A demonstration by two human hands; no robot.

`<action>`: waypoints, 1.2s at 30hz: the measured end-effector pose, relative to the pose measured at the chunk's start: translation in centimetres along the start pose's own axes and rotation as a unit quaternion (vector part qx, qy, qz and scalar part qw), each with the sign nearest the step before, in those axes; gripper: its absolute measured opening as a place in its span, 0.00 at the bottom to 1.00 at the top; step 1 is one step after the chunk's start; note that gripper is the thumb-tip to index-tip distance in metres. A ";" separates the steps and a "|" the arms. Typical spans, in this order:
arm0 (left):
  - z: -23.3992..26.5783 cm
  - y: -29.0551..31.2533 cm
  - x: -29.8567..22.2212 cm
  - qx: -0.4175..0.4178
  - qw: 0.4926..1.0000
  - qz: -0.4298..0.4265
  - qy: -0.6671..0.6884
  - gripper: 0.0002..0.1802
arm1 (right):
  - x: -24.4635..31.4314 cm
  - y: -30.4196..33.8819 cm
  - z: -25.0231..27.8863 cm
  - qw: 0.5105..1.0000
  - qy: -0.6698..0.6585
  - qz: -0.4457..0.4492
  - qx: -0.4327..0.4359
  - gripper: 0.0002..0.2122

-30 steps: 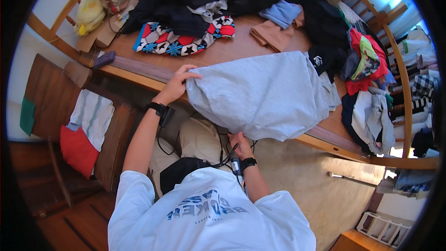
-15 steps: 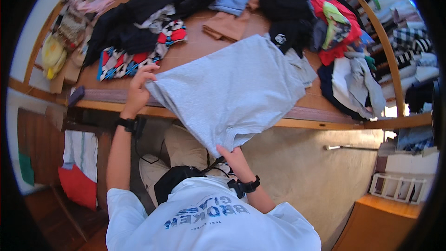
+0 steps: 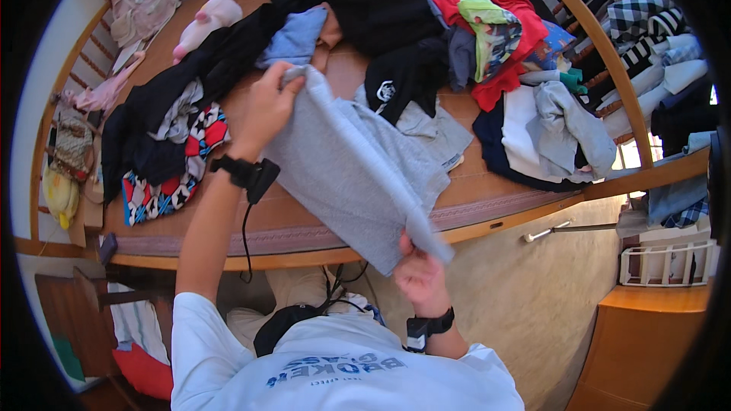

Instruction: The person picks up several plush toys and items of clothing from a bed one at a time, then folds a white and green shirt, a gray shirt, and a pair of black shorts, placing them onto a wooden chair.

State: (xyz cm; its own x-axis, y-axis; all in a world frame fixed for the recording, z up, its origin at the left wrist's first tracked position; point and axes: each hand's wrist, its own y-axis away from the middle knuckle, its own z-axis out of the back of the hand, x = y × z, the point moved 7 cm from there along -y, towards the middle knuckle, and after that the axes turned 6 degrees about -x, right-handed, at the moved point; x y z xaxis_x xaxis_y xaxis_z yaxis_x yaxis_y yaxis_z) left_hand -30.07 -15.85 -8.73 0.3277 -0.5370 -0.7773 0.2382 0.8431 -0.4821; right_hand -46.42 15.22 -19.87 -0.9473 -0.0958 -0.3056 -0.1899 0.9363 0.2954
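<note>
A light grey knit garment (image 3: 350,171) hangs slanting between my hands, partly folded over on itself; its exact kind is hard to tell. My left hand (image 3: 270,106) pinches its upper left corner, fingers closed above the bed. At the lower right corner, near the bed's front edge, my right hand (image 3: 421,278) is closed on the cloth, and the end there is smeared by motion. Just behind the garment lie a black piece of clothing with a white print (image 3: 407,80) and another grey piece (image 3: 440,137), partly covered.
The wooden bed (image 3: 251,205) carries a blue folded cloth (image 3: 295,36), patterned fabric (image 3: 164,190), a red garment (image 3: 510,23) in a pile, white and grey clothes (image 3: 552,133), and a pink plush toy (image 3: 207,23). A wooden rail (image 3: 601,46) rises at right. A cable hangs from my left wrist.
The garment has gone from spread wide to a narrower, folded shape. My left hand has moved up and right with its corner; my right hand has shifted right and slightly down.
</note>
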 end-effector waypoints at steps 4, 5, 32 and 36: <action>-6.7 -0.8 5.2 0.013 0.994 -0.016 -0.110 0.12 | 4.7 -4.7 3.6 0.979 -0.194 0.018 -0.058 0.16; -9.3 -1.3 5.1 0.041 0.991 -0.027 -0.122 0.11 | 6.5 -4.6 4.8 0.978 -0.173 0.071 -0.090 0.15; -1.4 10.8 10.2 0.214 0.907 0.360 -0.042 0.35 | 8.4 -3.1 0.5 0.787 0.520 0.237 -0.232 0.29; 1.4 15.5 9.9 0.110 0.799 0.538 0.246 0.26 | 6.9 -2.8 1.8 0.773 0.539 0.194 -0.273 0.25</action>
State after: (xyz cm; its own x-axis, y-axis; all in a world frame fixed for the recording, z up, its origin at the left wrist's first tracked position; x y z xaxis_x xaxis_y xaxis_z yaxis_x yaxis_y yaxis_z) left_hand -21.86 -8.12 -23.34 0.0650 0.6166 -0.7846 0.2333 0.7551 0.6127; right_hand -51.93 12.51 -24.47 -0.5687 -0.3450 0.7467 0.3614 0.7107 0.6035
